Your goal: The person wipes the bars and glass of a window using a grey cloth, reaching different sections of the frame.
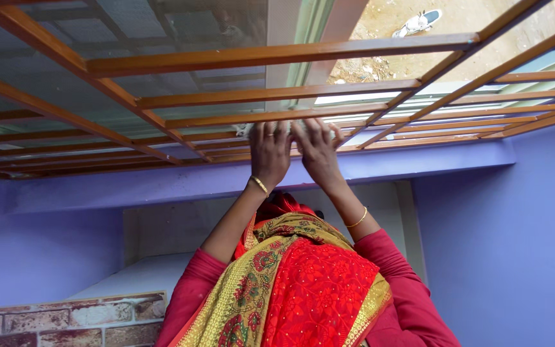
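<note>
White cloth point(290, 128) lay bunched against a wooden window bar point(271, 115) at about twelve o'clock from the wrists, just above centre; the left hand point(270, 153) and right hand point(318, 153) pressed on it side by side, fingers together and curled over the fabric. Orange-brown window grille point(123, 96) spread from nine to three o'clock; purple wall point(502, 244) stood at four o'clock, brick-patterned panel point(78, 321) at seven.

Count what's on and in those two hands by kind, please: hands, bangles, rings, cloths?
Hands: 2, left hand and right hand
Gold bangles: 2, left bangle and right bangle
Rings: 1, ring
White cloth: 1, cloth
Total: 6
</note>
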